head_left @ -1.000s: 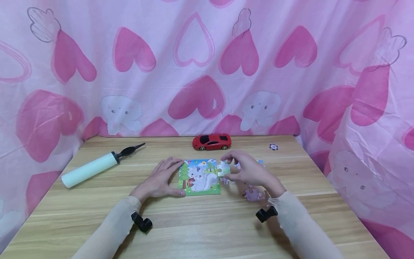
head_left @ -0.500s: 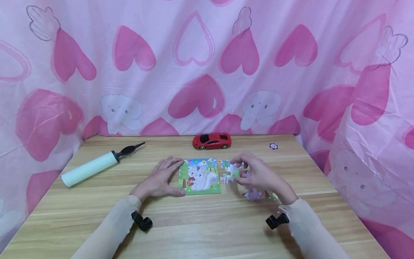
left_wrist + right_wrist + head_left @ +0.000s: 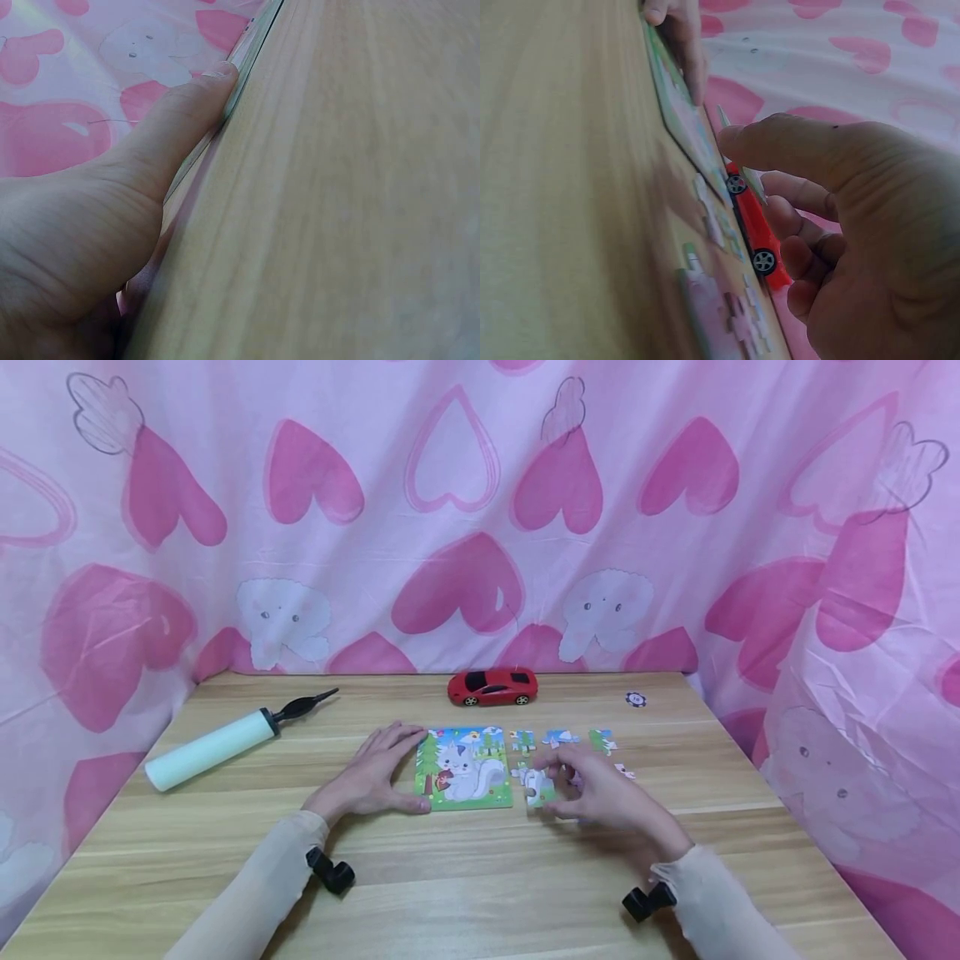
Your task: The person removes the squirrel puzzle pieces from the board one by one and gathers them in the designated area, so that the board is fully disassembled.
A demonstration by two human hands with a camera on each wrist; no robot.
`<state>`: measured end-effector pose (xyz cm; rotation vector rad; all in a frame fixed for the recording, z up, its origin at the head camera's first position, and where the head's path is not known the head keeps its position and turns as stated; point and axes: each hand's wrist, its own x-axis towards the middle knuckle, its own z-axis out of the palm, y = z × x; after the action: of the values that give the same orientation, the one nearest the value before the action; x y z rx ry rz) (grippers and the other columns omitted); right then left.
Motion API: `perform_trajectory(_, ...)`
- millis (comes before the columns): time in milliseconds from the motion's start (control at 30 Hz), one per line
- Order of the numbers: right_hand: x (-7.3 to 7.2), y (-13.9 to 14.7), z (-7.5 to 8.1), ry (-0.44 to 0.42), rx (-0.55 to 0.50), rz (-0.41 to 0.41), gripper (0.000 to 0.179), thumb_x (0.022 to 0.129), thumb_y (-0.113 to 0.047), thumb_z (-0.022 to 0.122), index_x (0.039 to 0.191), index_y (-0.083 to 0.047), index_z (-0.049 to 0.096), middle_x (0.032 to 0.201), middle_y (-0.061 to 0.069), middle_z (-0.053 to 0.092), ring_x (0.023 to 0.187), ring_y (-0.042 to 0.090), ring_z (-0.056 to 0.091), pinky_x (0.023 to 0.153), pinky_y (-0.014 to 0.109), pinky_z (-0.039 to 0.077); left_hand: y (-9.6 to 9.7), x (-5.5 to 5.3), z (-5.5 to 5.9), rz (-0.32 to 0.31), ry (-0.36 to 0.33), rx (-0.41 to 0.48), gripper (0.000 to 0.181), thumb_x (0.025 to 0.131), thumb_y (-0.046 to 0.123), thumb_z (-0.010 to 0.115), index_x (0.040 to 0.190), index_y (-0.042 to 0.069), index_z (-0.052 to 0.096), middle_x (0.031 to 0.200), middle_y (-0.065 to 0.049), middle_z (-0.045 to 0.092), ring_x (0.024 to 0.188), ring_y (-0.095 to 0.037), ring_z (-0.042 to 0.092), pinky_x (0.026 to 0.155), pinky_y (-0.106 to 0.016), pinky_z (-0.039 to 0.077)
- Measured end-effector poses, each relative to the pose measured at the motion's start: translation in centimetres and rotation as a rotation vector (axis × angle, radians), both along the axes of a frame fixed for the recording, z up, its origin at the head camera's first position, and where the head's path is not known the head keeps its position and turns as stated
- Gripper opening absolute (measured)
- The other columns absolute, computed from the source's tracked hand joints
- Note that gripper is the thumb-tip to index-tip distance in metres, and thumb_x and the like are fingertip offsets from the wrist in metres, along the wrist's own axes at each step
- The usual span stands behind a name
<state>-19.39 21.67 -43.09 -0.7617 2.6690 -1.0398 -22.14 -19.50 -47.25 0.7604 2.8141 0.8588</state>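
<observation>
A square picture puzzle (image 3: 463,769) showing a white squirrel lies flat on the table. My left hand (image 3: 367,774) rests along its left side, fingertips at the far corner and thumb at the near corner. In the left wrist view, the thumb (image 3: 187,112) lies straight against the puzzle's edge. Just right of the puzzle, my right hand (image 3: 603,787) pinches a jigsaw piece (image 3: 537,787) between thumb and fingers. Seen from the right wrist, that piece is thin, edge-on and raised off the table. Several loose jigsaw pieces (image 3: 561,737) lie beyond and under the right hand, which partly hides them.
A red toy car (image 3: 492,687) stands near the table's back edge. To the left lies a pale green hand pump (image 3: 213,752) with a black nozzle. A small round token (image 3: 636,699) lies at the back right. Pink heart-patterned cloth (image 3: 457,585) hangs around the table (image 3: 420,893).
My right hand has drawn the jigsaw piece rightward from the puzzle's right edge, then nearer to me, exposing loose pieces behind it. My left hand has stayed in place.
</observation>
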Motion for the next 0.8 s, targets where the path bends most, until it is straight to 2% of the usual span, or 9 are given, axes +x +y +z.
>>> perform_trajectory(333, 0.3, 0.0, -1.1, -0.017, 0.034, 0.039, 0.051, 0.087, -0.022, 0.099, 0.131, -0.022, 0.072, 0.113, -0.005, 0.064, 0.101, 0.019, 0.059, 0.081, 0.028, 0.059, 0.1, -0.1, -0.1, 0.002, -0.016, 0.004, 0.126, 0.079, 0.069, 0.093, 0.176, 0.012, 0.034, 0.181, -0.011, 0.03, 0.172, -0.045, 0.007, 0.139, -0.065, -0.002)
perform_trajectory(800, 0.4, 0.0, -1.2, -0.043, 0.042, 0.056, 0.051, 0.087, -0.023, 0.099, 0.13, -0.017, 0.074, 0.114, -0.002, 0.064, 0.103, 0.021, 0.059, 0.085, 0.028, 0.058, 0.0, 0.0, -0.2, -0.001, -0.002, 0.006, 0.126, 0.079, 0.069, 0.093, 0.175, 0.011, 0.036, 0.18, -0.011, 0.032, 0.172, -0.045, 0.009, 0.139, -0.065, 0.0)
